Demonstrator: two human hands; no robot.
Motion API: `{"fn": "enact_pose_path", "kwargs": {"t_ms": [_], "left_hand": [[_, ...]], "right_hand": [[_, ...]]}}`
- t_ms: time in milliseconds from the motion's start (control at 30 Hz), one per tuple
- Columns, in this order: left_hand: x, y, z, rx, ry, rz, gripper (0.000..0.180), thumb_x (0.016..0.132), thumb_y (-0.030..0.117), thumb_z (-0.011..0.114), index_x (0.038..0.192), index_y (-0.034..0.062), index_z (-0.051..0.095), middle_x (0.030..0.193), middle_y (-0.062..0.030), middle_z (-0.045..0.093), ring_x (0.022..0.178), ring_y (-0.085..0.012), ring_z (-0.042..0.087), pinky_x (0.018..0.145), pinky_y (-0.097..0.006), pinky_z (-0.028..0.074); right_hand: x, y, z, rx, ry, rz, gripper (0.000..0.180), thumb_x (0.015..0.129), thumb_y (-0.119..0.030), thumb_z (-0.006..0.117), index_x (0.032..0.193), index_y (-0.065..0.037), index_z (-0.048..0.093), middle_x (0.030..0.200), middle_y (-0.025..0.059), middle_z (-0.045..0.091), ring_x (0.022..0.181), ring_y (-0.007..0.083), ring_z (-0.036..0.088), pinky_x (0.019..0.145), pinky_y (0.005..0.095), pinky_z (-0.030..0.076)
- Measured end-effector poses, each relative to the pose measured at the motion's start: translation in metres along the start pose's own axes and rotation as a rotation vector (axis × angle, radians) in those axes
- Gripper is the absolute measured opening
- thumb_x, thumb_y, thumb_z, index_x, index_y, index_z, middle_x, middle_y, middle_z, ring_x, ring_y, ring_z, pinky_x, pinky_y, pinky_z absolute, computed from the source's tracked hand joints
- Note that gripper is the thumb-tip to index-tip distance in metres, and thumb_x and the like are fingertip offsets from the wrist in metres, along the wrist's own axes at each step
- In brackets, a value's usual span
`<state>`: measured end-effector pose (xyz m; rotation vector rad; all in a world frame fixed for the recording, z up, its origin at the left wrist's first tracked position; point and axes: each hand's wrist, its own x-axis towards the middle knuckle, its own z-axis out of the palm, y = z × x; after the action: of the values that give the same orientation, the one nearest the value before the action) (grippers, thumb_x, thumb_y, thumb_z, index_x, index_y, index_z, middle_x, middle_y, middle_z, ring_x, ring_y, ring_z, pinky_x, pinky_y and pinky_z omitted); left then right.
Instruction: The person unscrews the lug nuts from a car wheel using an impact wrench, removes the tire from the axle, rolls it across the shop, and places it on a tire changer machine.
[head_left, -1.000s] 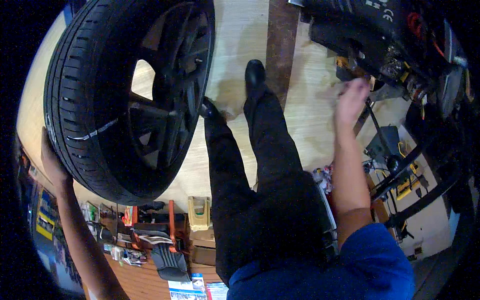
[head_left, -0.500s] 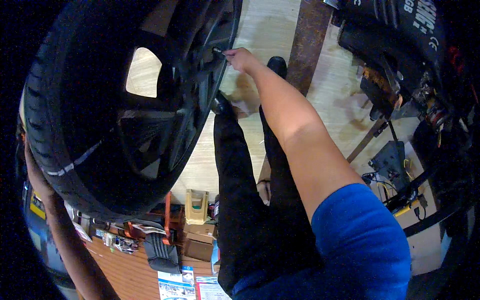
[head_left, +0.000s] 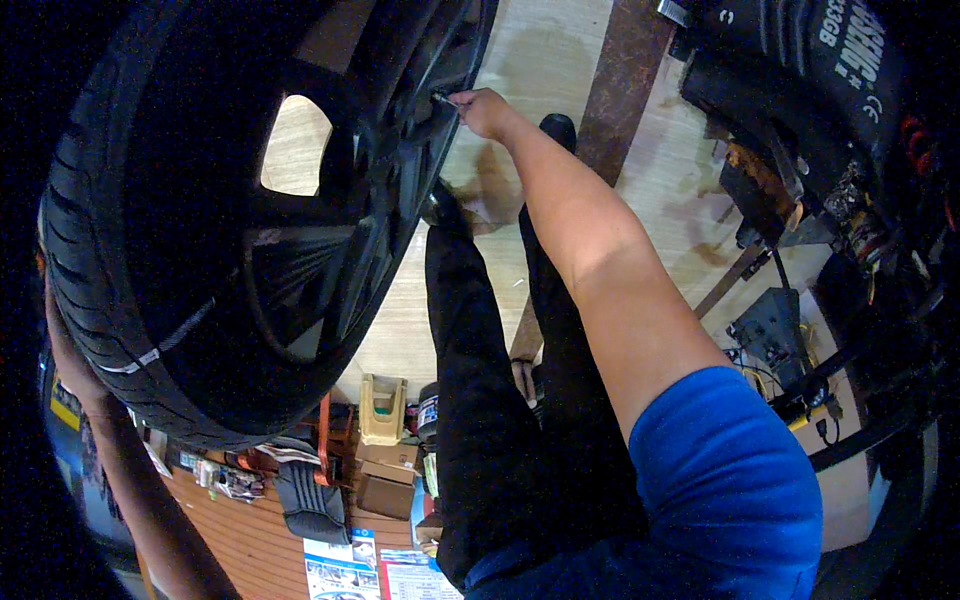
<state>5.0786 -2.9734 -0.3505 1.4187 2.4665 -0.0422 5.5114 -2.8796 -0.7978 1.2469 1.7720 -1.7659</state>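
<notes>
Near edge: blue sleeve [head_left: 730, 480] and black trousers [head_left: 490, 420] filled the lower middle, hiding most of the floor below. Left of the legs, clutter on the floor: black ribbed pad [head_left: 305, 505], cardboard boxes [head_left: 385, 475], a tan plastic piece [head_left: 382, 408], a small can [head_left: 428, 408], printed sheets [head_left: 345, 570].

Wheel [head_left: 240, 210] was held upright at left, tyre tread facing the camera, dark spoked rim turned right. It blocked nearly the whole left half; pale floor showed only through one spoke gap.

Left hand [head_left: 62, 350] was flat against the tyre's left outer tread, fingers wrapped behind and out of sight, so the grip can't be judged fully; it was supporting the tyre.

Right hand [head_left: 485, 110] was stretched far, at the rim's far-right edge, fingers pinched on a small metal piece [head_left: 445, 99] touching the rim. Shoes [head_left: 558, 128] sat just beyond on the wooden floor [head_left: 540, 50].

Far right: black machine [head_left: 800, 90] with cables, well apart from the wheel.
</notes>
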Motion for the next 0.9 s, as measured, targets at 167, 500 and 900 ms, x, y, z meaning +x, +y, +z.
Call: {"fn": "enact_pose_path", "kwargs": {"t_ms": [167, 500, 900], "left_hand": [[-0.004, 0.004, -0.001, 0.001, 0.012, -0.003, 0.047, 0.088, 0.013, 0.042, 0.134, 0.0016, 0.035, 0.133, -0.0135, 0.042, 0.120, -0.0217, 0.043, 0.101, -0.031, 0.031], [-0.017, 0.029, -0.002, -0.162, 0.013, -0.071, 0.050, 0.087, 0.015, 0.042, 0.135, 0.0056, 0.034, 0.135, -0.0127, 0.041, 0.119, -0.0225, 0.042, 0.101, -0.033, 0.032], [-0.017, 0.022, -0.006, -0.037, -0.010, 0.058, 0.057, 0.084, 0.021, 0.049, 0.134, -0.0002, 0.034, 0.135, -0.0156, 0.040, 0.123, -0.0250, 0.040, 0.103, -0.034, 0.028]], "right_hand": [[0.003, -0.008, 0.002, -0.141, -0.031, 0.009, 0.038, 0.080, -0.018, 0.043, 0.114, -0.014, 0.059, 0.115, 0.0113, 0.058, 0.103, 0.0284, 0.056, 0.091, 0.0342, 0.043], [-0.010, -0.009, -0.008, 0.513, -0.182, 0.198, 0.029, 0.089, -0.016, 0.050, 0.116, -0.009, 0.056, 0.069, 0.0054, 0.058, 0.046, 0.0111, 0.046, 0.038, 0.0253, 0.037], [-0.016, 0.000, -0.006, -0.269, 0.231, -0.225, 0.020, 0.080, -0.021, 0.060, 0.091, -0.004, 0.064, 0.080, 0.0175, 0.062, 0.073, 0.0331, 0.059, 0.069, 0.0401, 0.047]]}}
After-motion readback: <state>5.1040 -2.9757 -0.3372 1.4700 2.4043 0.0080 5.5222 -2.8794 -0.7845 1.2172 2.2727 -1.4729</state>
